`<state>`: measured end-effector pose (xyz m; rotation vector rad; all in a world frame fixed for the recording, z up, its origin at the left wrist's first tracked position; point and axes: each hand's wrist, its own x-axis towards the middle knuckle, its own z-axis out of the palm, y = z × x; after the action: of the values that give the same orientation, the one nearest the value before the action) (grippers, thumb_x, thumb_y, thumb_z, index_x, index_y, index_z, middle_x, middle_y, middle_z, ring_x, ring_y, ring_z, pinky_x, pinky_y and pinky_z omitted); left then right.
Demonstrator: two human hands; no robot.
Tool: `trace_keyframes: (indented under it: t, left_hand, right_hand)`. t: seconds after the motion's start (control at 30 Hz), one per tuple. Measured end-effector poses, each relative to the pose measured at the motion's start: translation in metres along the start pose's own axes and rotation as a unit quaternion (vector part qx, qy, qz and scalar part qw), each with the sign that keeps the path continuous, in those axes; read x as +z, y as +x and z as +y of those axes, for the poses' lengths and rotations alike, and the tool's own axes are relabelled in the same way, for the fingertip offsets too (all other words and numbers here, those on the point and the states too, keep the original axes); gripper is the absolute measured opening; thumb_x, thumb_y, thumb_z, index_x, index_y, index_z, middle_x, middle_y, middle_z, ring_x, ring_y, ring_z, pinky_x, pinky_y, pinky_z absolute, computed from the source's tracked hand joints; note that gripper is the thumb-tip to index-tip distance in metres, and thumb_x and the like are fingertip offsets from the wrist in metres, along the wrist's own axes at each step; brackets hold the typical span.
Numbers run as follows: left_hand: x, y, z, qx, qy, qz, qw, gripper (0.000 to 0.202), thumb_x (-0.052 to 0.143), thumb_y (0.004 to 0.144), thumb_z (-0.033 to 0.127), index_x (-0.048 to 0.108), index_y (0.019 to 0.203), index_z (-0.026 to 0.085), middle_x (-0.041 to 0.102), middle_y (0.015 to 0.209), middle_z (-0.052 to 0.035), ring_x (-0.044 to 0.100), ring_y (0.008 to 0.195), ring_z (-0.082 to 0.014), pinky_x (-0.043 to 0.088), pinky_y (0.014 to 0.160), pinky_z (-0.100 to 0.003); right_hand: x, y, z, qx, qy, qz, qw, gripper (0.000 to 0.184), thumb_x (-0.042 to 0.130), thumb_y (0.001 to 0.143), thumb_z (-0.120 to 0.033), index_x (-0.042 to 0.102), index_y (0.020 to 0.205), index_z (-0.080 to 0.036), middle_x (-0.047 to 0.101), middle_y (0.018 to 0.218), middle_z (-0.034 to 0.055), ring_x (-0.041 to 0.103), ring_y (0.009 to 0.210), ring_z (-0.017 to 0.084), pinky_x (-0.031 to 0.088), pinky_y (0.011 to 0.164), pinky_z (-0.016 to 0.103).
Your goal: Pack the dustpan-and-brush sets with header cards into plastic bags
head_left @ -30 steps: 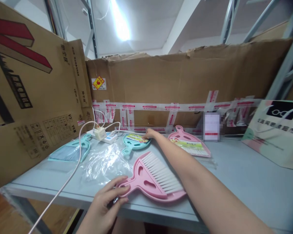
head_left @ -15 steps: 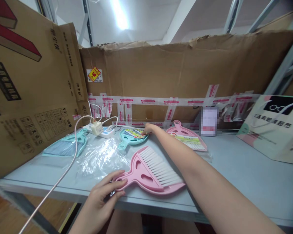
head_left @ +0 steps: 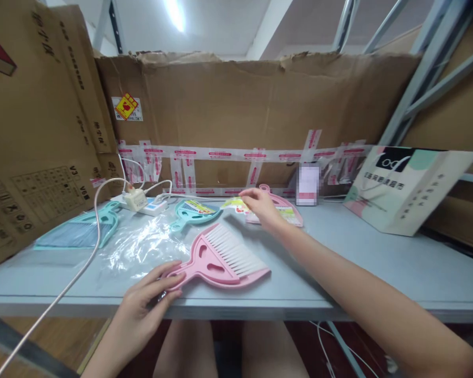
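My left hand (head_left: 152,294) is closed round the handle end of a pink dustpan (head_left: 256,275) at the table's front. A pink hand brush with white bristles (head_left: 230,252) lies nested in the pan. Over the table farther back, my right hand (head_left: 262,207) pinches a yellow and white label card (head_left: 235,204). To its left lies a small teal dustpan and brush set (head_left: 195,216) with another printed card on it. Partly hidden behind the right hand is a second pink dustpan set (head_left: 294,216), also with a card.
Crumpled clear plastic film (head_left: 136,247) lies left of the pink dustpan. Beyond it are a larger teal dustpan set (head_left: 79,231) and a power strip (head_left: 152,206) with a plug. A white cable (head_left: 98,220) crosses the left side. A paper bag (head_left: 394,194) and cardboard walls (head_left: 220,105) border the table.
My right hand has lifted a label card off the small teal set and moved right with it. My left hand keeps its hold on the pink dustpan. The camera view has shifted.
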<state>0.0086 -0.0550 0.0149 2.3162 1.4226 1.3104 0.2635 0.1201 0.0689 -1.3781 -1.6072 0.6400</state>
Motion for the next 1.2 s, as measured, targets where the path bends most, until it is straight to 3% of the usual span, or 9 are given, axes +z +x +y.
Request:
trace_keyframes:
  t: [0.13,0.23,0.47,0.6,0.73,0.87,0.97,1.1,1.2]
  left_hand:
    - [0.000,0.000,-0.002,-0.005,0.012,-0.013,1.000,0.024,0.055,0.082,0.036,0.071,0.099,0.030,0.065,0.115,-0.0031,0.061,0.106,-0.0225,0.052,0.089,-0.033]
    - [-0.002,0.000,-0.002,-0.008,0.014,-0.026,1.000,0.025,0.053,0.083,0.037,0.070,0.100,0.029,0.064,0.116,-0.0035,0.061,0.107,-0.0222,0.051,0.090,-0.034]
    - [-0.004,0.008,0.008,-0.028,0.061,-0.055,0.996,0.029,0.058,0.079,0.045,0.070,0.101,0.030,0.065,0.115,-0.0039,0.061,0.106,-0.0233,0.052,0.089,-0.035]
    - [0.002,0.014,0.010,0.000,0.085,-0.047,0.995,0.030,0.053,0.083,0.043,0.069,0.104,0.029,0.067,0.110,-0.0047,0.063,0.101,-0.0227,0.054,0.086,-0.035]
    - [0.011,0.011,0.006,0.042,0.081,0.018,0.996,0.025,0.053,0.084,0.037,0.071,0.098,0.026,0.069,0.103,-0.0059,0.065,0.096,-0.0220,0.055,0.084,-0.035]
    - [0.015,0.008,0.011,0.064,0.057,0.067,0.994,0.020,0.058,0.082,0.030,0.072,0.096,0.025,0.070,0.100,-0.0051,0.066,0.093,-0.0202,0.056,0.083,-0.033]
    - [0.013,0.011,0.020,0.083,0.034,0.083,0.992,0.018,0.061,0.081,0.025,0.072,0.096,0.023,0.070,0.098,-0.0047,0.066,0.093,-0.0192,0.056,0.083,-0.030]
    - [0.012,0.017,0.028,0.093,0.025,0.094,0.991,0.018,0.062,0.080,0.022,0.071,0.095,0.022,0.069,0.101,-0.0055,0.066,0.092,-0.0183,0.056,0.082,-0.028]
    - [0.016,0.023,0.029,0.097,0.015,0.076,0.992,0.018,0.062,0.080,0.022,0.071,0.096,0.022,0.068,0.102,-0.0056,0.065,0.094,-0.0184,0.057,0.081,-0.029]
  right_hand:
    - [-0.007,-0.079,0.009,-0.003,0.043,-0.065,0.997,0.013,0.047,0.075,-0.017,0.058,0.082,-0.017,0.058,0.072,-0.0011,0.053,0.056,0.010,0.041,0.051,0.021]
    - [-0.008,-0.107,0.017,-0.035,-0.008,-0.128,0.991,0.013,0.049,0.069,-0.013,0.057,0.079,-0.019,0.050,0.059,-0.0047,0.047,0.053,0.010,0.034,0.049,0.021]
    - [-0.011,-0.093,0.018,-0.045,-0.053,-0.177,0.982,0.018,0.051,0.070,-0.010,0.062,0.081,-0.019,0.045,0.055,-0.0063,0.043,0.054,0.010,0.030,0.051,0.021]
    - [-0.009,-0.085,0.023,-0.031,-0.052,-0.186,0.981,0.017,0.058,0.070,-0.016,0.062,0.087,-0.019,0.047,0.059,-0.0056,0.046,0.057,0.011,0.034,0.055,0.022]
    - [-0.010,-0.080,0.029,0.002,-0.051,-0.149,0.987,0.032,0.065,0.069,-0.025,0.058,0.100,-0.018,0.055,0.089,0.0024,0.052,0.072,0.013,0.043,0.068,0.027]
    - [-0.018,-0.075,0.020,0.077,0.008,-0.117,0.990,0.054,0.069,0.070,-0.034,0.048,0.116,-0.014,0.051,0.116,0.0134,0.056,0.094,0.018,0.046,0.081,0.032]
    - [-0.029,-0.072,0.008,0.184,0.144,-0.195,0.953,0.060,0.072,0.068,-0.034,0.047,0.118,-0.013,0.060,0.109,0.0146,0.062,0.083,0.018,0.051,0.072,0.032]
    - [-0.041,-0.071,0.008,0.227,0.313,-0.366,0.847,0.038,0.069,0.071,-0.027,0.059,0.102,-0.009,0.069,0.088,0.0103,0.066,0.071,0.015,0.053,0.065,0.025]
    - [-0.044,-0.073,0.016,0.259,0.359,-0.365,0.819,0.028,0.066,0.074,-0.020,0.061,0.097,-0.006,0.071,0.083,0.0101,0.067,0.069,0.014,0.054,0.064,0.023]
